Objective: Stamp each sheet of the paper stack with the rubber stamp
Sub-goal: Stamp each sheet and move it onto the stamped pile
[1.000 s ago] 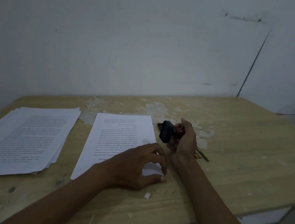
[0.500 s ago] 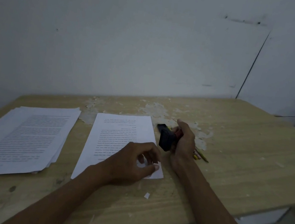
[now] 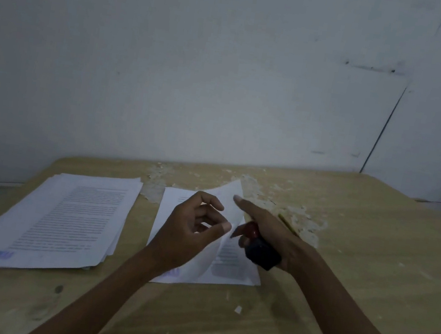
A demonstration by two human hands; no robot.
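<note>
Two piles of printed white paper lie on the wooden table [image 3: 341,268]. The left pile [image 3: 59,217] is thick and its top sheet carries a blue stamp mark at the near left corner. The thin middle pile [image 3: 231,264] lies under my hands. My left hand [image 3: 190,230] pinches the right edge of the top sheet [image 3: 229,205], which is lifted and curled up toward the left. My right hand [image 3: 270,230] holds the rubber stamp [image 3: 260,250], black base and red knob, just right of the lifted sheet, index finger stretched out to the sheet's back.
A pencil [image 3: 287,225] lies behind my right hand on a patch of peeled, flaky table surface [image 3: 266,196]. A white wall stands right behind the table. The table's right and near edges drop off to the floor.
My left hand has raised the top sheet of the middle pile off the table and turned it leftward. My right hand has swung the stamp down and nearer, beside the sheet.
</note>
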